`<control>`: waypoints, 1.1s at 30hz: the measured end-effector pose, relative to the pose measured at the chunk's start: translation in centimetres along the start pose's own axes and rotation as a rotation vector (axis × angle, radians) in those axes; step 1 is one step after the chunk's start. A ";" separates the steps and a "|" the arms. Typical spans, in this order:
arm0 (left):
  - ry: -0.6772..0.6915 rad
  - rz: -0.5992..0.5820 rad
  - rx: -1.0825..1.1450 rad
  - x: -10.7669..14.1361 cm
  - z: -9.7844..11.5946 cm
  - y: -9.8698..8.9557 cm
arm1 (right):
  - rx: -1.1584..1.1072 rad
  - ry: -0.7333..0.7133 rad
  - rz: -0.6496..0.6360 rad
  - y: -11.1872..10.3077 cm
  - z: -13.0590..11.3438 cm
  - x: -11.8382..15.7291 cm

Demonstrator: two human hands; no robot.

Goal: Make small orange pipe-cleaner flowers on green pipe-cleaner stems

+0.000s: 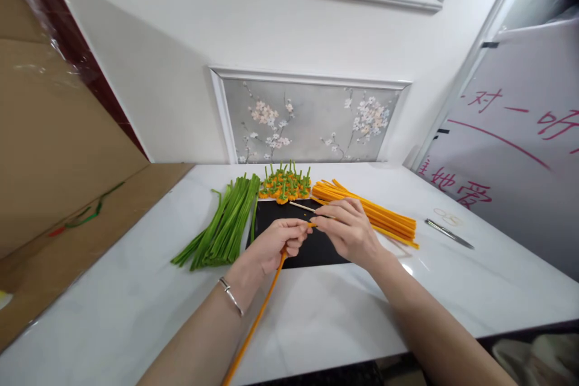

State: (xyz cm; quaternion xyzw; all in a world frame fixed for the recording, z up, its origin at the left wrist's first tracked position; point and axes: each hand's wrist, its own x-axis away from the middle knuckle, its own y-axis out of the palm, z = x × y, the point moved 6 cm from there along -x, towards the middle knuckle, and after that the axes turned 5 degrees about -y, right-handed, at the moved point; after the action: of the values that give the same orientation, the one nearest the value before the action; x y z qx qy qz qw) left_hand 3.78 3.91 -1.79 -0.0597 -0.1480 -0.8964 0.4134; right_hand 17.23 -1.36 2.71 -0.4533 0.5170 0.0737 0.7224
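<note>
An orange pipe cleaner [259,318] runs from my left hand [281,242] down toward the table's front edge. My left fingers are closed around it, and its short end pokes out between the fingertips of both hands. My right hand [346,229] pinches that end from the other side. A thin pale stick [302,207] also sticks out leftward from my right fingers. Both hands hover over a black mat [316,251]. Behind the mat stands a cluster of small orange flowers with green stems [284,186].
Green pipe cleaners [226,226] lie bundled on the left of the white table [136,313]. A bundle of orange pipe cleaners [384,214] lies at the right. Further right are a metal tool like a pen or tweezers [449,233] and rubber bands [447,216]. Cardboard [67,151] borders the left side.
</note>
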 end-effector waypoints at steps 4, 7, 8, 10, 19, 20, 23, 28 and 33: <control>-0.078 -0.117 0.124 0.2 -0.3 0.3 | 0.074 -0.126 0.041 -0.3 -0.9 0.0; -0.142 -0.197 0.175 0.4 -0.7 0.7 | 0.093 -0.179 0.064 -0.1 -0.9 0.2; -0.158 -0.217 0.186 0.5 -0.8 0.9 | 0.087 -0.195 0.064 0.1 -1.0 0.3; -0.176 -0.244 0.203 0.7 -0.9 1.1 | 0.057 -0.209 0.061 0.4 -1.0 0.4; -0.152 -0.240 0.233 1.0 -0.3 0.9 | -0.038 -0.135 0.105 1.1 -1.3 0.3; -0.149 -0.236 0.228 1.0 -0.3 0.9 | -0.041 -0.143 0.106 0.9 -1.4 0.3; -0.148 -0.227 0.204 1.1 -0.3 0.9 | -0.032 -0.170 0.109 0.4 -1.5 0.1; -0.143 -0.213 0.080 1.4 -0.3 0.8 | -0.048 -0.164 0.104 0.1 -1.4 0.0; -0.126 -0.222 0.087 1.5 -0.1 1.0 | -0.106 -0.157 0.080 0.4 -1.3 0.1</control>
State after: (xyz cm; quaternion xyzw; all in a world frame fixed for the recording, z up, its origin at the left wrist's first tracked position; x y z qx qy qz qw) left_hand 3.57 2.18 -1.29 -0.0814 -0.2180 -0.9239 0.3039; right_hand 16.15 -2.17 2.31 -0.4627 0.4717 0.1650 0.7322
